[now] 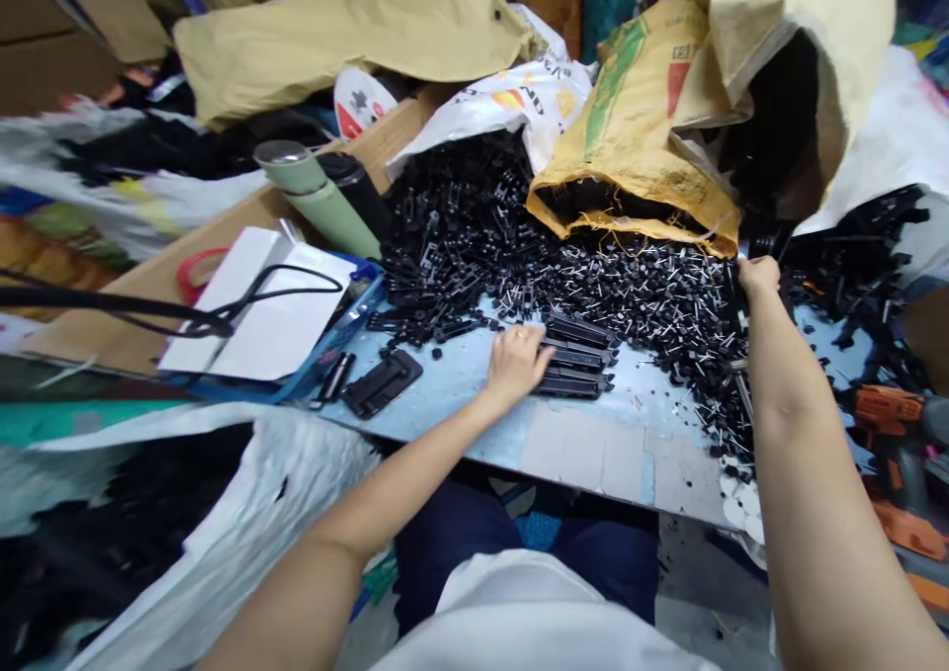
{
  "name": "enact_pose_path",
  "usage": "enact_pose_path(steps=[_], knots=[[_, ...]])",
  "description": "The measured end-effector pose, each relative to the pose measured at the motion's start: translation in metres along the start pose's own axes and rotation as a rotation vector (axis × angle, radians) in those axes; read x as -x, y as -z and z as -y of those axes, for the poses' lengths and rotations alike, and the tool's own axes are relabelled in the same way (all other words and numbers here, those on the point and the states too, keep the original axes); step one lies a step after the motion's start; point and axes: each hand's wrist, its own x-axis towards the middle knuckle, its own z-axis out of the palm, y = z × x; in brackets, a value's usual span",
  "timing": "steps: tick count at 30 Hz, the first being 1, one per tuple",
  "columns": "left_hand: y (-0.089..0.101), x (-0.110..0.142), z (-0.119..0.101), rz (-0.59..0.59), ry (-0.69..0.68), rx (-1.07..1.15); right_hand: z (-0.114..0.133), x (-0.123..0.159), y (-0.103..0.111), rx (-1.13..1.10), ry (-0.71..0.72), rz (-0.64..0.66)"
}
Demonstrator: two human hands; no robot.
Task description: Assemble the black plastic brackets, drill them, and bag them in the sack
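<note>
Several long black plastic strips lie side by side on the light blue tabletop. My left hand rests at their left ends, thumb apart from the fingers, touching them without a visible grip. Stretched far forward on the right, my right hand has its fingers curled together beside a dark upright edge. What they hold is hidden. Between the hands spreads a heap of small black-headed pins with silvery shanks. Behind my left hand rises a pile of black plastic clips.
An open yellow sack lies behind the pins. On the left stand a green flask and a blue tray with white paper. A black phone-like holder lies nearby. An orange power drill sits at right, and a white bag bulges at lower left.
</note>
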Motion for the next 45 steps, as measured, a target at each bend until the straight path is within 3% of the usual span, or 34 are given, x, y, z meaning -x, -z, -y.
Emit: enact_pose_path(steps=[3, 5, 9, 10, 12, 15, 17, 21, 25, 27, 29, 31, 33, 36, 38, 41, 45], knots=[[0.015, -0.03, 0.03, 0.053, 0.353, -0.091, 0.007, 0.001, 0.0, -0.143, -0.102, -0.051], [0.022, -0.044, 0.044, 0.12, 0.504, -0.154, 0.011, 0.005, 0.002, -0.244, -0.132, -0.097], [0.03, -0.043, 0.055, 0.254, 0.565, -0.257, 0.016, 0.022, 0.006, -0.427, -0.165, -0.212], [0.031, -0.037, 0.057, 0.27, 0.551, -0.279, 0.015, 0.03, 0.006, -0.503, -0.164, -0.2], [0.031, -0.023, 0.064, 0.263, 0.51, -0.31, 0.012, 0.055, 0.004, -0.751, -0.132, -0.059], [0.031, -0.005, 0.075, 0.19, 0.464, -0.309, 0.004, 0.113, -0.001, -1.137, -0.014, 0.343], [0.032, 0.003, 0.08, 0.133, 0.446, -0.272, -0.001, 0.161, -0.007, -1.211, 0.053, 0.569], [0.034, 0.016, 0.076, 0.009, 0.417, -0.031, -0.01, 0.254, -0.022, -1.205, 0.098, 0.818], [0.043, 0.036, 0.061, -0.253, 0.385, 0.242, -0.035, 0.303, -0.029, -1.175, 0.122, 0.762], [0.052, 0.047, 0.052, -0.385, 0.371, 0.301, -0.056, 0.305, -0.025, -1.053, 0.154, 0.662], [0.064, 0.057, 0.044, -0.425, 0.352, 0.311, -0.081, 0.299, -0.015, -0.858, 0.237, 0.543], [0.072, 0.065, 0.033, -0.352, 0.303, 0.256, -0.101, 0.292, -0.004, -0.638, 0.379, 0.455], [0.072, 0.073, 0.016, -0.18, 0.227, 0.149, -0.111, 0.289, 0.002, -0.436, 0.554, 0.417], [0.054, 0.084, -0.022, 0.164, 0.117, 0.011, -0.101, 0.294, -0.003, -0.204, 0.774, 0.413], [0.037, 0.091, -0.046, 0.319, 0.018, -0.002, -0.084, 0.302, -0.013, -0.1, 0.864, 0.437], [0.019, 0.096, -0.065, 0.428, -0.207, 0.069, -0.064, 0.31, -0.025, -0.031, 0.902, 0.455], [0.011, 0.092, -0.056, 0.424, -0.434, 0.083, -0.056, 0.311, -0.027, -0.132, 0.814, 0.431]])
